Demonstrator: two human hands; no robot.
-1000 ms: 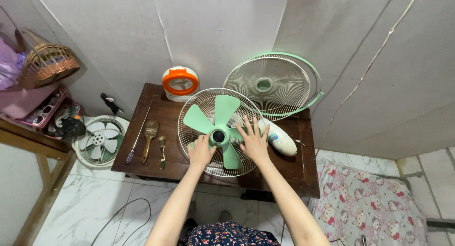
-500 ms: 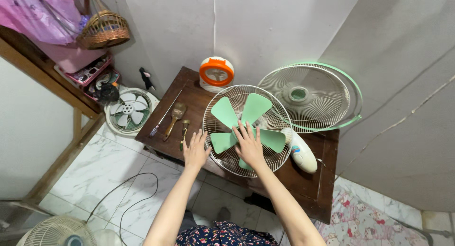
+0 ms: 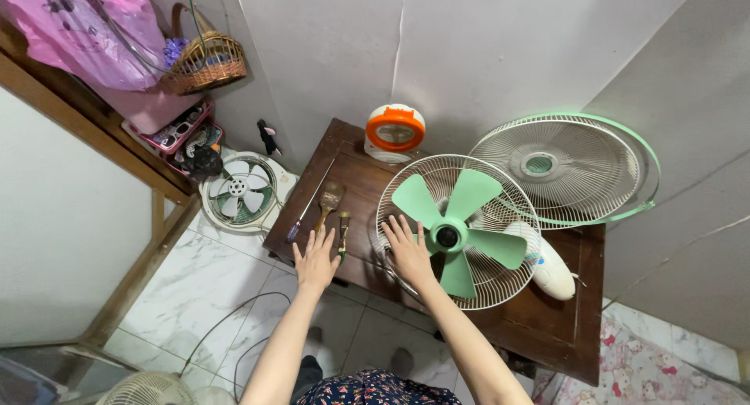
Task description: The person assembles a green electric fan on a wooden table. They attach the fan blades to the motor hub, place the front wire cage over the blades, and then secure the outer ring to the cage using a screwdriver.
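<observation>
A: Left to right. Left hand (image 3: 315,262) is spread flat, holding nothing, at the near-left edge of the table (image 3: 547,335), just beside the two brushes (image 3: 334,210) and the screwdriver (image 3: 309,204).

B: Right hand?

A: Right hand (image 3: 408,252) is open too, fingers splayed on the wire guard (image 3: 500,284), touching its left rim. Nothing gripped. The green blades (image 3: 457,225) sit inside that guard, mid-table, with the white motor body (image 3: 547,266) lying behind.

B: Handling tip?

A: Judgement only: press on the rim, not the thin wires, and steady it with both palms.

B: Clutter?

A: The brushes crowd the left hand. The front grille (image 3: 566,168) leans on the wall at right, overlapping the guard. An orange lamp (image 3: 395,131) stands at the back, and a small fan (image 3: 241,192) is on the floor at left.
</observation>
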